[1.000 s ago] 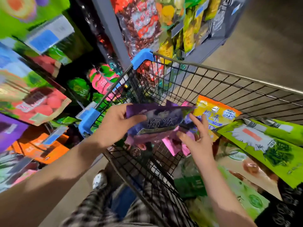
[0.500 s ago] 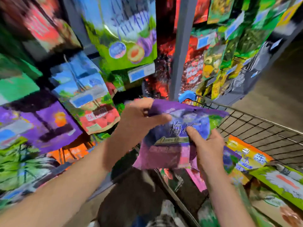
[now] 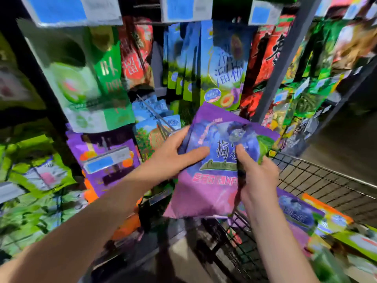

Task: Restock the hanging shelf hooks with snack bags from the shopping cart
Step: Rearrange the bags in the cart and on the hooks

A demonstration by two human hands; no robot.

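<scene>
Low on the left, hanging purple bags (image 3: 106,160) sit behind a price tag (image 3: 102,163); that row looks like the matching spot. The left hand (image 3: 173,158) grips the snack bag (image 3: 214,180) by its left edge, thumb on front, and the right hand (image 3: 257,178) pinches its right side. The snack bag is upright before the shelf, above the cart (image 3: 326,180). Keep its top edge free so it meets the hook squarely.
</scene>
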